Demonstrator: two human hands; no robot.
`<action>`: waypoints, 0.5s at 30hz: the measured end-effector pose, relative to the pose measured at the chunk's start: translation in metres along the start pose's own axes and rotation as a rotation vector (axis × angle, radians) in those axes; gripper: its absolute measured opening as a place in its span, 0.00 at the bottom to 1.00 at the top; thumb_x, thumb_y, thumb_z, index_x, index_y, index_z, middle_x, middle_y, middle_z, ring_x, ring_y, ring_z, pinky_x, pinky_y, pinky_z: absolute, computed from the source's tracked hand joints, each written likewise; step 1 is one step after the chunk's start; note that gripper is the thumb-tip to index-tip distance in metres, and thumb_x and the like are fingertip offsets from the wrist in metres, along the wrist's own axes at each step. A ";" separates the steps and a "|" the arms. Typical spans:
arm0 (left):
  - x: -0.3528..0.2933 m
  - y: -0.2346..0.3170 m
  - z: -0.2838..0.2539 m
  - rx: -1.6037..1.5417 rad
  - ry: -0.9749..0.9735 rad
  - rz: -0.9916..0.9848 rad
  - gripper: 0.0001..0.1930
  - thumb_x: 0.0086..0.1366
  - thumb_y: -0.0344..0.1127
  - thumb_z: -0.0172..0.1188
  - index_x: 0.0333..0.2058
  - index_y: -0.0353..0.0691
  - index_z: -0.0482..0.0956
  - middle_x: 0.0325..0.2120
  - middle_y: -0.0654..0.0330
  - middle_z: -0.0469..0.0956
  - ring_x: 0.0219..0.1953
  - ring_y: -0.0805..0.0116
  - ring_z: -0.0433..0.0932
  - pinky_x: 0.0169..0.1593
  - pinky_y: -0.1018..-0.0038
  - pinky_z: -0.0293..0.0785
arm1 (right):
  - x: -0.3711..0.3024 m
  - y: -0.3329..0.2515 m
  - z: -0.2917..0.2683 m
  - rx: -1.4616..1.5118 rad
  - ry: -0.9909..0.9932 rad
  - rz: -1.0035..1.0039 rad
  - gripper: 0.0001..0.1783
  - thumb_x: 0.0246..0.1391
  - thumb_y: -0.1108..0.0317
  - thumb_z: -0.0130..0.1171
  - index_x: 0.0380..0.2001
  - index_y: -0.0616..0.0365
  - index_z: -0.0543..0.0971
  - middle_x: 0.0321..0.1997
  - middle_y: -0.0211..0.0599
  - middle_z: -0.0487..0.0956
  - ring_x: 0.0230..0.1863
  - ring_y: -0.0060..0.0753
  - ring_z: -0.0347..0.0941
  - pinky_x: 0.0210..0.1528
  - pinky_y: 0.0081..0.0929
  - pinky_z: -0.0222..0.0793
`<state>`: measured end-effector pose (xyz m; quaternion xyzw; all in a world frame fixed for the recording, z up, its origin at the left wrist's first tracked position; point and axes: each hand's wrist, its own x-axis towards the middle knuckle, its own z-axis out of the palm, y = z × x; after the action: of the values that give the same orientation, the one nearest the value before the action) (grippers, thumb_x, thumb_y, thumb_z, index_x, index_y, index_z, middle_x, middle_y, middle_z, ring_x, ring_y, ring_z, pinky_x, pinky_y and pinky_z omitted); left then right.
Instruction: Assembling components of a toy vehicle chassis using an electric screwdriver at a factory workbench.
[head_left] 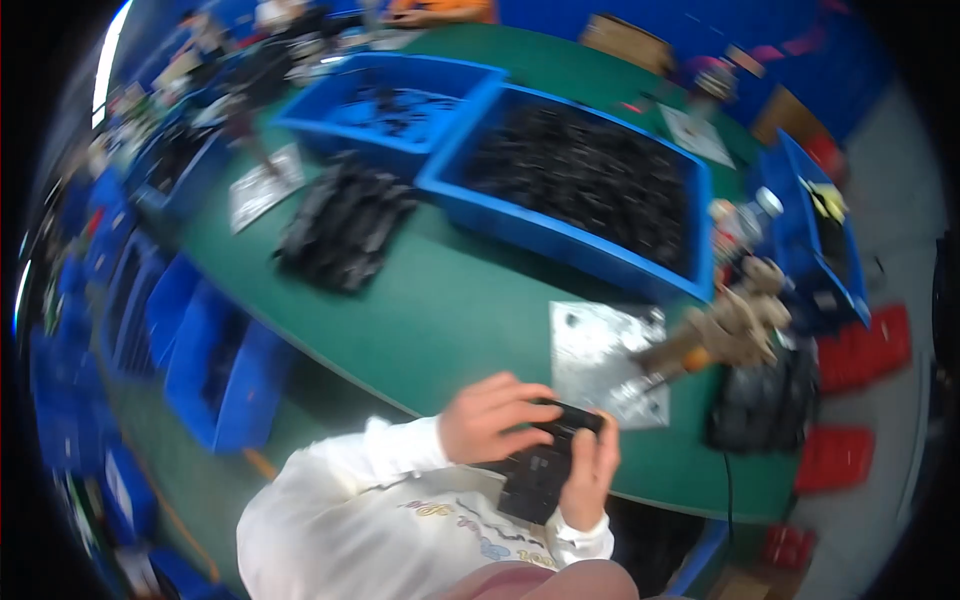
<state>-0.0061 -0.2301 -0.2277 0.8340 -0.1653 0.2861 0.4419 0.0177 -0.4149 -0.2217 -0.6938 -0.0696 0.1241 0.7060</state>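
Both hands hold a flat black plastic part (540, 465) at the near edge of the green bench (450, 300): left hand (490, 418) clamped over its top, right hand (590, 470) gripping its right side. Likely mid-fitting; next needs firm, aligned pressure.

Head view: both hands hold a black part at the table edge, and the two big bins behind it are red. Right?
Not quite. In the head view the left hand and right hand do hold the black part at the table edge, but the bins are blue.
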 end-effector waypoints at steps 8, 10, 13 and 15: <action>0.022 0.000 0.003 0.027 -0.149 -0.034 0.18 0.40 0.29 0.76 0.33 0.36 0.82 0.39 0.52 0.82 0.28 0.59 0.78 0.31 0.70 0.74 | 0.006 0.001 -0.007 0.011 -0.021 -0.028 0.15 0.65 0.66 0.52 0.50 0.62 0.66 0.39 0.38 0.76 0.37 0.23 0.72 0.41 0.22 0.70; 0.025 0.003 0.002 0.071 -0.161 -0.019 0.18 0.41 0.29 0.76 0.34 0.38 0.83 0.38 0.56 0.82 0.27 0.61 0.76 0.30 0.71 0.73 | 0.007 0.002 -0.010 -0.017 -0.068 -0.080 0.15 0.65 0.67 0.51 0.51 0.62 0.66 0.37 0.37 0.76 0.36 0.21 0.73 0.38 0.20 0.70; 0.023 0.007 0.003 0.090 -0.161 0.009 0.19 0.41 0.29 0.76 0.35 0.37 0.82 0.37 0.55 0.82 0.28 0.60 0.76 0.31 0.70 0.73 | 0.007 -0.008 -0.015 0.045 -0.113 -0.047 0.14 0.67 0.68 0.50 0.51 0.62 0.64 0.37 0.38 0.75 0.36 0.22 0.76 0.37 0.21 0.73; 0.023 0.006 0.004 0.108 -0.160 0.043 0.19 0.41 0.29 0.76 0.35 0.37 0.82 0.37 0.55 0.82 0.29 0.60 0.76 0.32 0.70 0.73 | 0.005 -0.010 -0.016 0.127 -0.141 0.004 0.14 0.67 0.68 0.49 0.51 0.62 0.64 0.37 0.38 0.75 0.36 0.22 0.77 0.37 0.21 0.75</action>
<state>0.0097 -0.2372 -0.2113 0.8731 -0.2022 0.2367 0.3753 0.0278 -0.4294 -0.2122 -0.6375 -0.1098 0.1782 0.7415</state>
